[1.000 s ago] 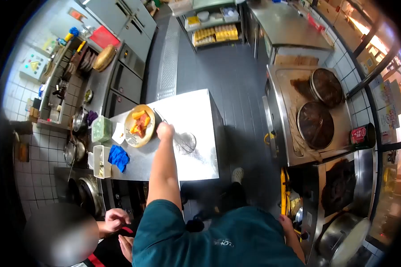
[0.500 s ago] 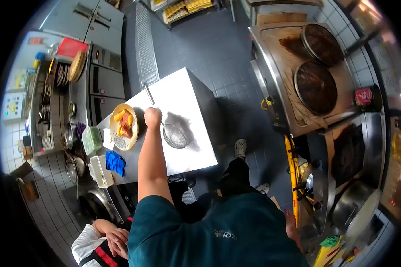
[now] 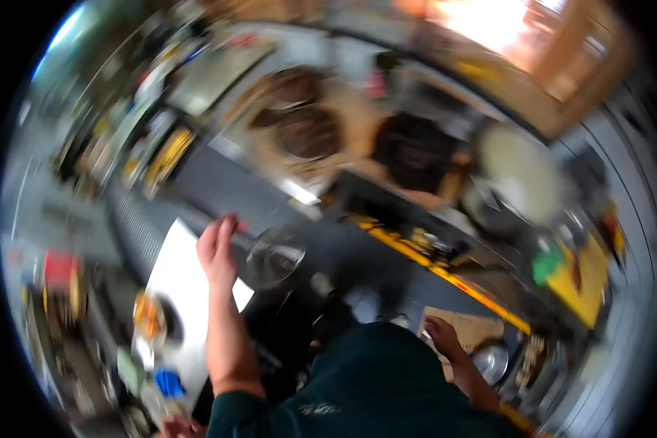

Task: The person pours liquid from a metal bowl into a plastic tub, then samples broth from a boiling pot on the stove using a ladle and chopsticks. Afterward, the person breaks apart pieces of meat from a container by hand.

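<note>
Off the right edge of the white worktop, my left hand is closed on the handle of a round mesh strainer. The strainer's bowl hangs over the floor, just right of the hand, and is blurred. Lower right, my right hand is above a brown cardboard piece; blur hides how its fingers are set. On the worktop's left side are a plate of orange and red food and a blue cloth.
A cooking range with two dark round plates stands beyond the floor. A yellow rail runs along its front. At the right are a large pale round lid, a yellow board and a metal bowl. Another person's hand shows bottom left.
The view has swung to the right and blurred. My left hand has carried the strainer from above the worktop out past its edge. My right hand has come further into view beside the cardboard.
</note>
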The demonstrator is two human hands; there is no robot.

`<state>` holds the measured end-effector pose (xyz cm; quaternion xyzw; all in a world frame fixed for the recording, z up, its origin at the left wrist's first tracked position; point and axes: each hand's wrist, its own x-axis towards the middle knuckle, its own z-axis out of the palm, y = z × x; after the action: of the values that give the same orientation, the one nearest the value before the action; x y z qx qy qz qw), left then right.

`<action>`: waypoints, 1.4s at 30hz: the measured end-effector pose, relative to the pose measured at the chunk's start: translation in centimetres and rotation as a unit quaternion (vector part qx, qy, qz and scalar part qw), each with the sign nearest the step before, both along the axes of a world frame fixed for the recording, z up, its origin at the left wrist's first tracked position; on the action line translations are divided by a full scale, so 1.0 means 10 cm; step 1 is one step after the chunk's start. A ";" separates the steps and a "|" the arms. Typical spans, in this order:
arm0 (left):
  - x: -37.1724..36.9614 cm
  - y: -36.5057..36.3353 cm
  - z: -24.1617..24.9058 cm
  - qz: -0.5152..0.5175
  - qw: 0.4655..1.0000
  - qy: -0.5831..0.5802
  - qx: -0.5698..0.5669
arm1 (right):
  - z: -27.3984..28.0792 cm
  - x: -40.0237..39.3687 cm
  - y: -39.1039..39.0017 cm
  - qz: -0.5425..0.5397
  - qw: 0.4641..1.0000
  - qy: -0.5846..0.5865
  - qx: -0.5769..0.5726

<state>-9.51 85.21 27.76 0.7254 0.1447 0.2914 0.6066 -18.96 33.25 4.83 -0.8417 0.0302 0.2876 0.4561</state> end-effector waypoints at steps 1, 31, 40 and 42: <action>-0.01 -0.36 -0.04 -0.060 0.996 -0.030 0.051 | 0.16 -0.05 -0.15 0.003 0.999 -0.046 0.001; 0.37 -7.04 -0.19 -0.818 0.534 -0.177 0.124 | 2.64 -0.42 -4.00 -0.546 0.619 -0.515 -0.233; 0.75 -7.15 -0.47 -0.763 0.582 -0.018 0.282 | 3.13 0.28 -6.07 -0.545 0.563 -0.505 -0.361; 0.75 -7.19 -0.60 -0.713 0.638 -0.002 0.290 | 3.14 0.45 -6.63 -0.524 0.550 -0.511 -0.402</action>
<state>-2.01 13.26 21.74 0.7413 -0.5108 -0.2037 0.3849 -14.46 -33.08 36.18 -0.7777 0.3398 -0.5230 0.0786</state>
